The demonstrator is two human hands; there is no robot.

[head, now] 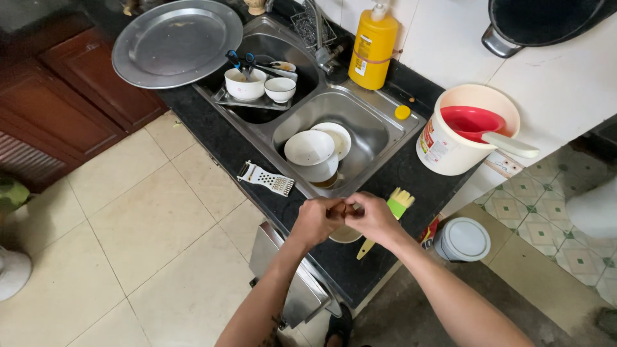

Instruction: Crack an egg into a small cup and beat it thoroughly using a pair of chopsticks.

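My left hand [317,220] and my right hand [374,217] meet fingertip to fingertip above the black counter [225,151], at the near edge of the steel sink [379,128]. Both have their fingers curled and pinched together; whether something small sits between them cannot be made out. Right under the hands a pale bowl [346,236] stands on the counter, mostly hidden by them. A brush with a yellow handle and green head [400,202] lies just right of my right hand.
The near basin holds stacked white bowls [310,149] and a plate. The far basin holds two bowls [245,84] and blue-handled scissors. Also here are a white grater [267,179], a yellow soap bottle [373,45], a cream bucket [450,151] with a red scoop, a large metal tray [177,42] and a white lidded tub [464,240].
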